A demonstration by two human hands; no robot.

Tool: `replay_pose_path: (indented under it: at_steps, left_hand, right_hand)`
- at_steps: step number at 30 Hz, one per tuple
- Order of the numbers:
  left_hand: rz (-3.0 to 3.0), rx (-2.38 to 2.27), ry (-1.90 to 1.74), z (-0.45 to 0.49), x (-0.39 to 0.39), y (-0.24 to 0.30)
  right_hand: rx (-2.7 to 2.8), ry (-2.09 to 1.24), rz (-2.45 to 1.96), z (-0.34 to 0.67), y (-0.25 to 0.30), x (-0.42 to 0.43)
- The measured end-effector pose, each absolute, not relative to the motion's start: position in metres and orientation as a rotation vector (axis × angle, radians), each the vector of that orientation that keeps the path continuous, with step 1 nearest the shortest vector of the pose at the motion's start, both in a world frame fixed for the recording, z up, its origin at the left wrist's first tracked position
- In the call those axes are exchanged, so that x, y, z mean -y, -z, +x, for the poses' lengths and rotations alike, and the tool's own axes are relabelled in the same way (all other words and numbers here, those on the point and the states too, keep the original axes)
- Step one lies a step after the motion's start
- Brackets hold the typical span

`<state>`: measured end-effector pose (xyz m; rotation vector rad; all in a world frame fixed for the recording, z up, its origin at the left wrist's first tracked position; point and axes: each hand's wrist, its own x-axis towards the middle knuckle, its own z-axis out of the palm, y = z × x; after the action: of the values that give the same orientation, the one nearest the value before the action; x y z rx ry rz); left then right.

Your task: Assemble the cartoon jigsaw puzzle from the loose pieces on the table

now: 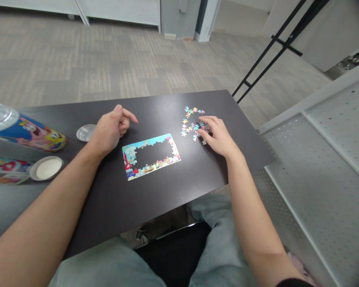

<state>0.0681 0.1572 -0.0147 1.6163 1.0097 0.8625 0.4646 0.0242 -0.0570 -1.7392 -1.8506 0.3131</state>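
Observation:
A jigsaw puzzle border (149, 170) lies on the dark table, joined into a rectangle around a bare middle. My left hand (111, 126) rests beyond its upper left corner; the index finger points out to the right, the other fingers are loosely curled, and I see nothing held. To the right, a loose heap of small colourful puzzle pieces (194, 128) is spread out. Over the heap's right side is my right hand (215, 134), thumb and fingers apart around some pieces. Its palm hides part of the heap, and no piece shows lifted.
Left of my left arm stand a tall cartoon-printed canister (38, 133) with a clear top and a smaller printed can (8, 169). Nearby are a round container with a white inside (48, 168) and a clear lid (85, 132). A perforated panel (326, 127) stands at right.

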Motion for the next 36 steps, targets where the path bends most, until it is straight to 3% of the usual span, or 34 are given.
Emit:
replay_pose_path:
  at_steps: [36]
  left_hand:
    - [1.633,-0.948,-0.875,0.068,-0.158,0.022]
  right_hand:
    - [1.827,-0.401,-1.788,0.434,0.028,-0.028]
